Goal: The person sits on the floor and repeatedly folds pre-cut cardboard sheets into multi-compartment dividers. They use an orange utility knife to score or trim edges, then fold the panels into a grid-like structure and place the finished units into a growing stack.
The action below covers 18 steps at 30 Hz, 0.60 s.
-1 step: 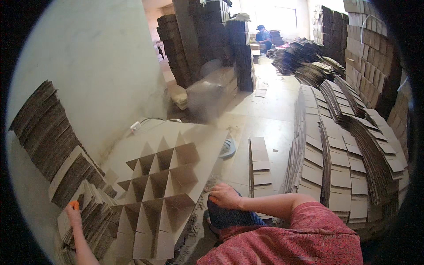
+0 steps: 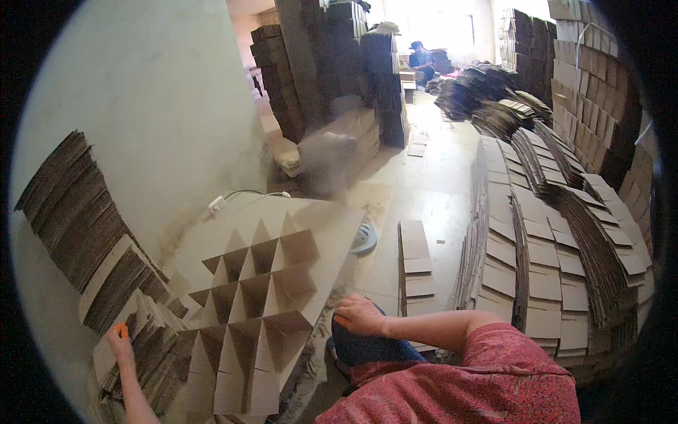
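My left hand (image 2: 121, 346), with an orange cover on a fingertip, is at the edge of a pile of slotted cardboard strips (image 2: 152, 321). Its fingers are closed on the edge of a cardboard strip (image 2: 104, 357) at the pile's near side. My right hand (image 2: 361, 316) lies over my knee, fingers draped on the dark cloth and holding nothing. Between my hands, an assembled cardboard divider grid (image 2: 240, 339) with several open cells stands on a pale board (image 2: 311, 212). Its near cells are the largest in view.
Tall cardboard stacks (image 2: 63, 205) lean against the left wall. Long rows of cut cardboard (image 2: 544, 275) cover the floor at right. A grey slipper (image 2: 364, 239) sits beside the board, near a small cardboard stack (image 2: 415, 247). Another person (image 2: 421, 62) sits far back.
My left hand has shifted very slightly to the right along the cardboard pile. The right hand and the divider grid look the same.
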### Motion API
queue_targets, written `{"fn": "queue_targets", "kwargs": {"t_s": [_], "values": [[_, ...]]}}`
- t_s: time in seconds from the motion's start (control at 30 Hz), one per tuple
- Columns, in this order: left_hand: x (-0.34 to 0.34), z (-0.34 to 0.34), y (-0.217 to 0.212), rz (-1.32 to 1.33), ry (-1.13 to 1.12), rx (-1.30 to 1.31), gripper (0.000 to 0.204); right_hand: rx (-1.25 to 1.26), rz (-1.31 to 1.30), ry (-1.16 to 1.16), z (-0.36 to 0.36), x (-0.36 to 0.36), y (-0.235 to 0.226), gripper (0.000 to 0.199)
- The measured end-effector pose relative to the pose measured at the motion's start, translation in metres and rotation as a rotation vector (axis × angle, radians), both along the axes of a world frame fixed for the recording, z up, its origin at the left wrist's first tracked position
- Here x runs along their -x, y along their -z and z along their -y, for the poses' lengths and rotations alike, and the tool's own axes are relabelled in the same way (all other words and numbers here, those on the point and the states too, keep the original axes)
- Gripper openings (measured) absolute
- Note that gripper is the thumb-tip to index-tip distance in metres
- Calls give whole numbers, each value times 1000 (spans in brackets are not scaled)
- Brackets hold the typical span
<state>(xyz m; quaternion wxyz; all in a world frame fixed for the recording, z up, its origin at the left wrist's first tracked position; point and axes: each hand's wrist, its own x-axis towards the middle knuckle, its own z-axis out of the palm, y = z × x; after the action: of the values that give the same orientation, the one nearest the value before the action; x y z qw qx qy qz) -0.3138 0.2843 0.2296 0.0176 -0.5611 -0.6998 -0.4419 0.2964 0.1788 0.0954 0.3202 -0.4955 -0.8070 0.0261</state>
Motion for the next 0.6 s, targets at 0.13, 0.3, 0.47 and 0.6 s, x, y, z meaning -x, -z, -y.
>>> {"fn": "queue_targets", "kwargs": {"t_s": [0.13,0.3,0.47,0.6], "values": [[-43,41,8,138,113,-128,17,38,30,-2,0,0,-2,17],[-103,107,27,125,-61,-103,19,17,6,19,1,-5,2,18],[-125,199,34,-545,-25,-133,24,55,45,55,3,-8,-2,19],[-104,246,120,-459,-139,-188,23,-15,-44,11,4,-6,-4,19]]}}
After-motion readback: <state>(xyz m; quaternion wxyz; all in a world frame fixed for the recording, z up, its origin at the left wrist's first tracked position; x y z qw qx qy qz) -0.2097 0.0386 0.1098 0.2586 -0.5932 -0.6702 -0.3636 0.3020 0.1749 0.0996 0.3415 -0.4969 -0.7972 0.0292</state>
